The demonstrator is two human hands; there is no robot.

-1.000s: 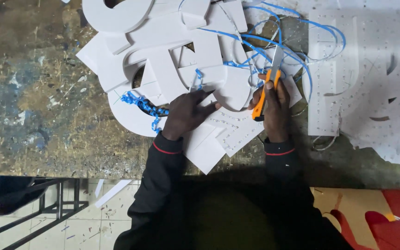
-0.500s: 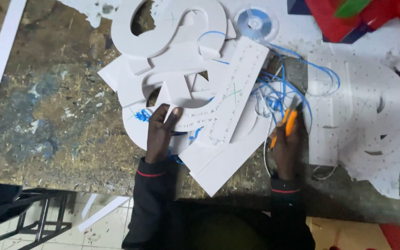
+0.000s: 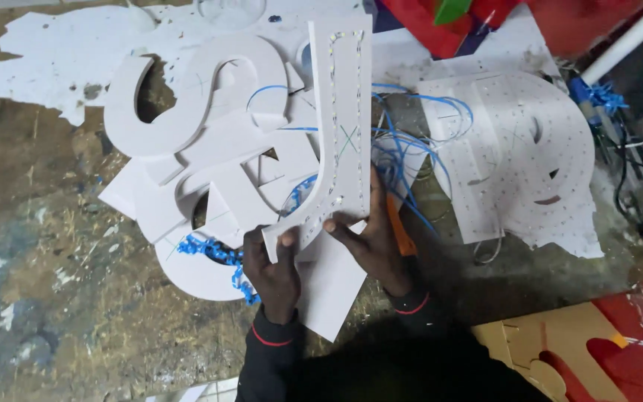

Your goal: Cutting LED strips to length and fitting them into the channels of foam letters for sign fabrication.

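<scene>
Left to right: worn table (image 3: 53, 298), bare at far left. One heap of white cut-out letters (image 3: 210, 141), perhaps five or six, too overlapped to count. One blue wire tangle (image 3: 213, 251) beneath. Left hand (image 3: 273, 268), grip closed on hooked foot of one J-shaped white letter (image 3: 340, 126) dotted with tiny lights, raised above heap. Right hand (image 3: 373, 238), grip closed on same foot. One orange tool (image 3: 401, 231) just beside. One large white perforated letter (image 3: 522, 149) flat on table.

dim even indoor light, soft shadows under white cutouts, slight motion blur, dark lower edge
</scene>
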